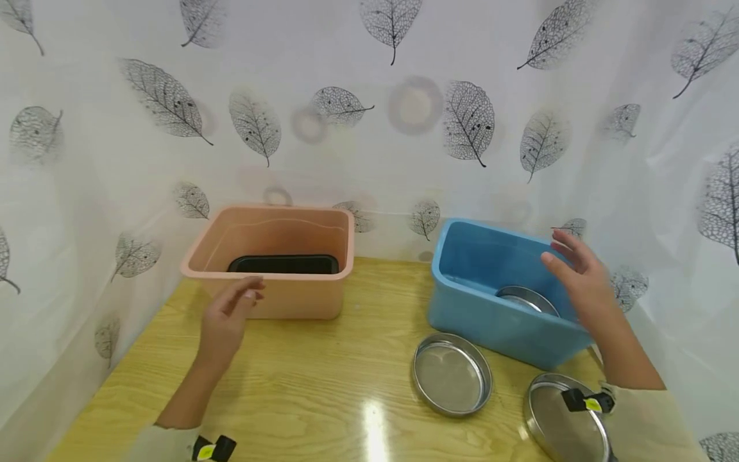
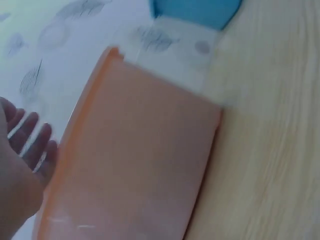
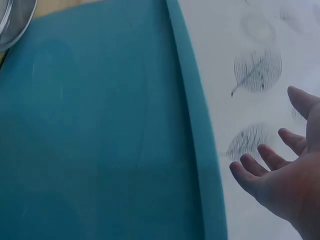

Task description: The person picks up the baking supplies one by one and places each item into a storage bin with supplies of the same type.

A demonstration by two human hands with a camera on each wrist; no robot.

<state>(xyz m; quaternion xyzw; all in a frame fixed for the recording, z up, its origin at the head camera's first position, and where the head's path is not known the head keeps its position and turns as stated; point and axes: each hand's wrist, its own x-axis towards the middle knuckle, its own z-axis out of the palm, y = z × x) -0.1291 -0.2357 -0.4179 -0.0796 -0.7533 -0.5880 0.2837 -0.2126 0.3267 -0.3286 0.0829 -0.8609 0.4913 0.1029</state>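
Observation:
My left hand [image 1: 225, 321] is in front of the near rim of a peach plastic bin [image 1: 300, 295], fingers loosely bent and holding nothing. A dark flat tray-like thing [image 1: 283, 264] lies inside that bin, partly hidden by the rim. Over the right end of a blue plastic bin [image 1: 491, 321] my right hand [image 1: 586, 282] hovers with fingers spread and nothing in them. Within the blue bin rests a round metal pan [image 1: 528, 299]. In the right wrist view the fingers [image 3: 272, 160] show beside the blue bin's rim [image 3: 200, 135].
A round metal pan [image 1: 452, 375] lies on the wooden table [image 1: 300, 391] before the blue bin. Another, larger round pan [image 1: 562, 423] sits at the lower right, partly under the right sleeve. A white leaf-print sheet [image 1: 358, 154] hangs behind and along both sides.

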